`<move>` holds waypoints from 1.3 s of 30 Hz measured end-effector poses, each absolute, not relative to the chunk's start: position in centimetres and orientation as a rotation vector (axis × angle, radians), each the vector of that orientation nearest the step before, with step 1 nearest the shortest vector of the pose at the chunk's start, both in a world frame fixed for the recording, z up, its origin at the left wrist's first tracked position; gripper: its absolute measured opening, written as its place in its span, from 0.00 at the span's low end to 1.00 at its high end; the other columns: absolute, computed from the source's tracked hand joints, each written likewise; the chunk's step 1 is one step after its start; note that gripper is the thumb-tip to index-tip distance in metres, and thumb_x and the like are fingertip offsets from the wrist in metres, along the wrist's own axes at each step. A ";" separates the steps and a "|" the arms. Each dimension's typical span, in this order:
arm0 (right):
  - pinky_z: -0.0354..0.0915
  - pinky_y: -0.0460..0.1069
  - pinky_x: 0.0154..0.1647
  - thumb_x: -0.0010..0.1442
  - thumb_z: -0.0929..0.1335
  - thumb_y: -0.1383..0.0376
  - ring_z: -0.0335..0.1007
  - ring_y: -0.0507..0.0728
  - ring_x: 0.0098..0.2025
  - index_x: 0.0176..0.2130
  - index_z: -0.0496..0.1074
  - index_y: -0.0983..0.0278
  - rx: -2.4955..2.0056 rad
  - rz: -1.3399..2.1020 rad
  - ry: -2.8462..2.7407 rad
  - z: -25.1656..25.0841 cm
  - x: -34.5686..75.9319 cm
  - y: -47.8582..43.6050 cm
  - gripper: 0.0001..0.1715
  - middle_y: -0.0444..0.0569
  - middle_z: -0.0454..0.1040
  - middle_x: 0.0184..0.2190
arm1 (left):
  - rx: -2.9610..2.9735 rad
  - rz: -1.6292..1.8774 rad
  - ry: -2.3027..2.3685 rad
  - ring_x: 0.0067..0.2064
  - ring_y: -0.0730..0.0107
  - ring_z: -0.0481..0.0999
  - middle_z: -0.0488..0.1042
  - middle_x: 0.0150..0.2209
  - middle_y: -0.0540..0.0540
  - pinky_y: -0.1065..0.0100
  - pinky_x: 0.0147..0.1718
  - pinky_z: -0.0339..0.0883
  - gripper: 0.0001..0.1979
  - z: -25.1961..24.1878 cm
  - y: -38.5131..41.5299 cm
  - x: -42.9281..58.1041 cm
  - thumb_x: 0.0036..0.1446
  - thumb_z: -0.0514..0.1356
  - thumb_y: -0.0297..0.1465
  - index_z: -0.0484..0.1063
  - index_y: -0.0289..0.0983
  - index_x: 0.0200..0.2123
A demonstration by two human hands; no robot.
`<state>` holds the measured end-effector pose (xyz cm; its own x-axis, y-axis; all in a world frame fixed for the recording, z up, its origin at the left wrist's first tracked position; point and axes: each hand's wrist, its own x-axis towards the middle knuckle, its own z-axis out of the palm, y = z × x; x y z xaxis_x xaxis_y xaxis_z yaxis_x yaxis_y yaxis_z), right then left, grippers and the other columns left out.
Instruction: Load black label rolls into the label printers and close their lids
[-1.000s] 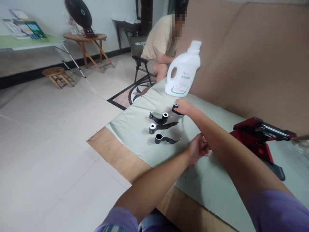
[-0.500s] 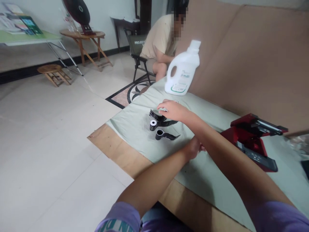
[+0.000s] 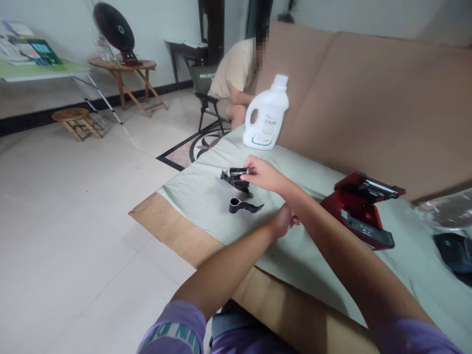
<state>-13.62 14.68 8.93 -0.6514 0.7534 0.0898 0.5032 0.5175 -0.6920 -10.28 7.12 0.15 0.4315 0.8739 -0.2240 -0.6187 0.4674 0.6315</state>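
My right hand is closed on a roll of black ribbon, gripping its right end between thumb and fingers. Just below it lies crumpled black ribbon, and I cannot tell whether the two are joined. Nearer to me, a second black ribbon roll rests on the pale green cloth with its loose tail stretching right. My left hand is curled low over the cloth, partly behind my right forearm. Whatever its fingers may hold is hidden.
A red device, perhaps a printer, stands with its lid raised at right. A white jug is on the cloth at the back. Behind it a person sits in a folding chair. A brown padded backrest runs along the far side.
My right hand has closed on the white-cored ribbon roll and lifted it over the crumpled ribbon. The left hand stays curled. The view has shifted slightly.
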 end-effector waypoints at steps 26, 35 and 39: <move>0.62 0.62 0.56 0.65 0.64 0.62 0.75 0.64 0.47 0.46 0.75 0.56 -1.678 0.672 -2.060 10.2 18.3 7.0 0.12 0.49 0.81 0.43 | 2.738 1.273 0.840 0.44 0.64 0.73 0.75 0.45 0.43 0.62 0.44 0.70 0.13 0.9 4.9 -6.2 0.66 0.60 0.31 0.81 0.47 0.49; 0.56 0.64 0.59 0.68 0.60 0.66 0.69 0.66 0.58 0.53 0.73 0.58 -1.838 0.517 -2.214 8.8 19.0 8.4 0.18 0.56 0.77 0.54 | 2.593 1.441 0.798 0.51 0.57 0.72 0.75 0.48 0.40 0.54 0.53 0.67 0.13 -0.6 6.3 -2.6 0.60 0.63 0.33 0.81 0.42 0.48; 0.57 0.62 0.58 0.67 0.61 0.67 0.68 0.66 0.58 0.53 0.74 0.59 -1.860 0.466 -2.238 8.0 18.5 8.8 0.18 0.58 0.76 0.54 | 2.543 1.358 0.819 0.54 0.55 0.71 0.76 0.50 0.41 0.51 0.57 0.65 0.14 -0.8 5.9 -2.7 0.58 0.64 0.35 0.80 0.44 0.48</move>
<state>18.47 8.85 7.98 -0.1921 0.9801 -0.0503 0.9189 0.1616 -0.3600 -2.66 5.88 -0.78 0.4428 0.5265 0.7257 0.3957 -0.8411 0.3688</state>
